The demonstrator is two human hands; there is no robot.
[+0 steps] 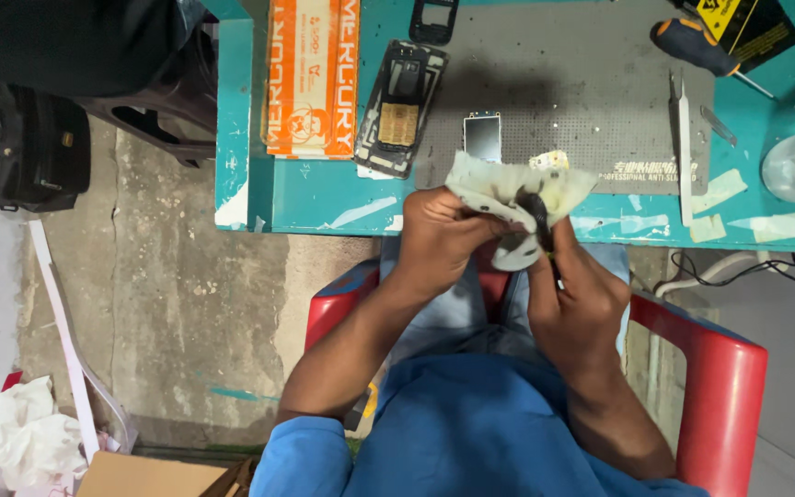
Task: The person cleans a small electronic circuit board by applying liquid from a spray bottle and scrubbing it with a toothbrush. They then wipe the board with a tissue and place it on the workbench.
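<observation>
A crumpled white cloth (508, 189) is being held up just at the near edge of the teal workbench (241, 110), gripped from both sides. The left hand (439, 235) is being clenched around the cloth's left end, fingers curled over it, while the right hand (577, 299) is being closed from below and to the right around a thin dark tool (539, 221) — possibly a brush or a cable end, the view being too blurred to settle it. The tool's long axis is being kept nearly upright, its tip buried in the folds of the cloth, so the cloth is lying above and slightly left of the right-hand grip. A small pale piece (514, 253) is hanging just beneath the cloth between the two hands; what it is cannot be told.

Behind the hands, on the grey perforated mat (581, 83), a small silver-framed part (482, 136) is lying just beyond the cloth, and an opened phone frame (402, 106) is lying to its left, beside an orange-and-white box (310, 78). Tweezers (683, 138) and a blue-handled screwdriver (697, 44) are being left well to the right — nearer the right hand. The fingertips of both hands are being hidden by the cloth, and the red chair (720, 387) arms are being cut off below.
</observation>
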